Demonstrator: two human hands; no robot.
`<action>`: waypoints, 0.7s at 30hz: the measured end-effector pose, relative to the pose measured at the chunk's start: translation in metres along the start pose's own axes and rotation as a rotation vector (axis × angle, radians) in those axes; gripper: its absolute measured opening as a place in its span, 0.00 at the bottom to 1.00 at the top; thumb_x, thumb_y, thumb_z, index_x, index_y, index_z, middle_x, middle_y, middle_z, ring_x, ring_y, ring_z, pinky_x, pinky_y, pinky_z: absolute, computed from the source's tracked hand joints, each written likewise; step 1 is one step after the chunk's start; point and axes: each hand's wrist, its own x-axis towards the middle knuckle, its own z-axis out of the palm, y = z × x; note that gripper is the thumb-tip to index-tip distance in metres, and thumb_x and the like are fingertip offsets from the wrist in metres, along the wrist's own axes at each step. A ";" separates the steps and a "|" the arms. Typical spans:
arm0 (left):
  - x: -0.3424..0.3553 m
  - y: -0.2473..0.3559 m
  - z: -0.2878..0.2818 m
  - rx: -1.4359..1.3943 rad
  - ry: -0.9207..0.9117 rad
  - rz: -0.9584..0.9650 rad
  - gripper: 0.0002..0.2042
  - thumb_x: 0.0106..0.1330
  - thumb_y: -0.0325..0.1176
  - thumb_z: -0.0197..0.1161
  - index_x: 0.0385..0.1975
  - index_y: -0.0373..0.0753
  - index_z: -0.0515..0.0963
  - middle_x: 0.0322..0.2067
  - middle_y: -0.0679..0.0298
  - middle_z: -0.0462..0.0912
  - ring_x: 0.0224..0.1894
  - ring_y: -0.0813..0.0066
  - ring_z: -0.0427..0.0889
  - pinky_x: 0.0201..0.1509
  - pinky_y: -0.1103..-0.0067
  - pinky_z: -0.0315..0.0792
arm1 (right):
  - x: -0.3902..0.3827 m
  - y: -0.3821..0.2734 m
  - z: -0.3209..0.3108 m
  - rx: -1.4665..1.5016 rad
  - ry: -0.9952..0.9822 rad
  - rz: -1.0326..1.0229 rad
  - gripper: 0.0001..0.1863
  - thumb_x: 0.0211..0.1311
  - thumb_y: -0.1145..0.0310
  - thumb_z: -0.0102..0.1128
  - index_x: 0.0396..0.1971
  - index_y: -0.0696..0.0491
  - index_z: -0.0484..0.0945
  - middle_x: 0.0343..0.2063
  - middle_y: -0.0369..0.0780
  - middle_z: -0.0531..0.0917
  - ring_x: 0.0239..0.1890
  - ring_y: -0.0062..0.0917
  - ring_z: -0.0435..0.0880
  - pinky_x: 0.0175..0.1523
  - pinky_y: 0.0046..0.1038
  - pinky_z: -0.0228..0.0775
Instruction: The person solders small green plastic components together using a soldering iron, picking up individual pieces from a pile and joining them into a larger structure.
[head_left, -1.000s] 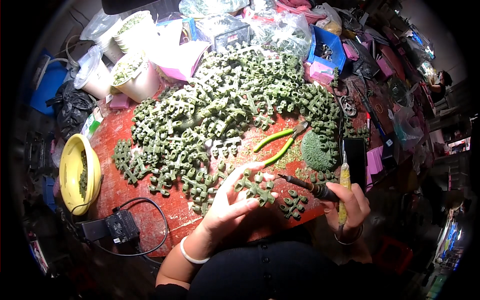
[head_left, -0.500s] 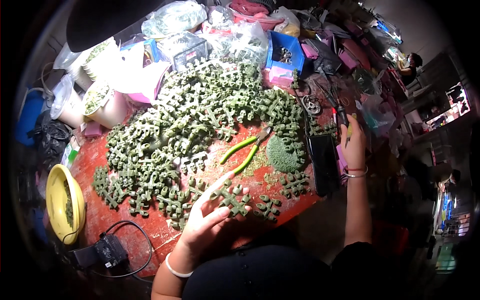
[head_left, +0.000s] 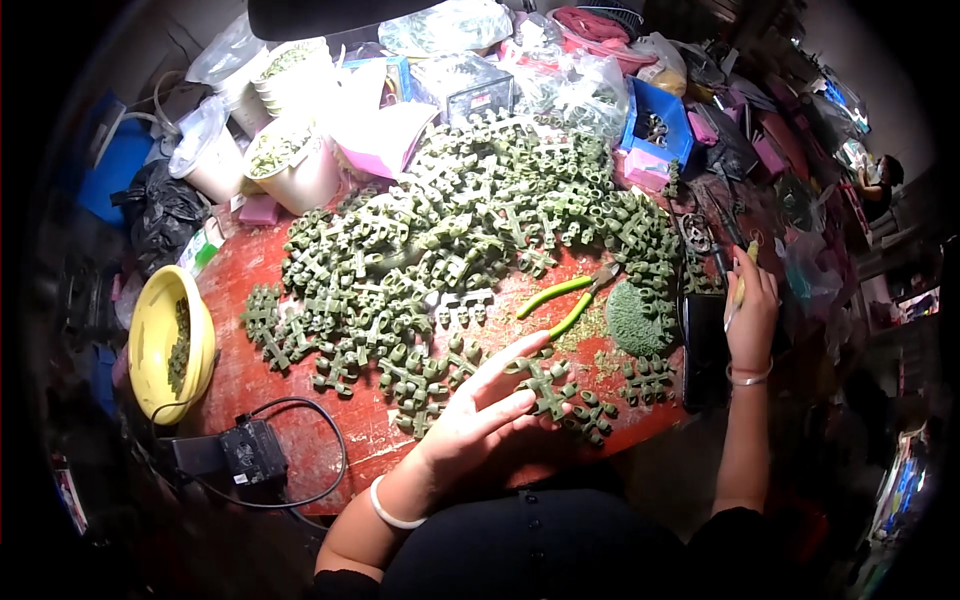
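Observation:
My left hand (head_left: 485, 408) is closed loosely on a branched green piece (head_left: 548, 388) with small cup-like ends, held over the table's near edge. My right hand (head_left: 752, 318), off to the right, grips a slim yellowish tool (head_left: 740, 288) beside a black phone-like slab (head_left: 705, 345); the tool's exact kind is unclear. A large heap of similar green pieces (head_left: 430, 235) covers the table's middle. Between the heap and my left hand lie pliers with lime-green handles (head_left: 565, 305). A round, textured green pad (head_left: 640, 318) sits right of the pliers, among green crumbs.
Left on the red table (head_left: 240, 370) stand a yellow basin (head_left: 145, 345) and a black power adapter (head_left: 253, 453) with a looped cable. White buckets (head_left: 305, 180), a blue bin (head_left: 655, 115) and plastic bags (head_left: 445, 25) line the back. Another person (head_left: 880, 185) is far right.
The whole view has shifted, so the table appears farther right. My right hand has come slightly nearer the black slab, still with the yellowish tool. My left hand keeps the green piece.

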 end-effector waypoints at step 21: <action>0.003 -0.010 -0.012 0.188 -0.098 -0.021 0.25 0.73 0.27 0.60 0.69 0.40 0.65 0.58 0.63 0.77 0.55 0.74 0.79 0.56 0.75 0.76 | -0.032 -0.153 -0.053 1.079 -0.223 -0.310 0.18 0.51 0.77 0.75 0.44 0.56 0.87 0.30 0.37 0.83 0.31 0.26 0.81 0.36 0.26 0.73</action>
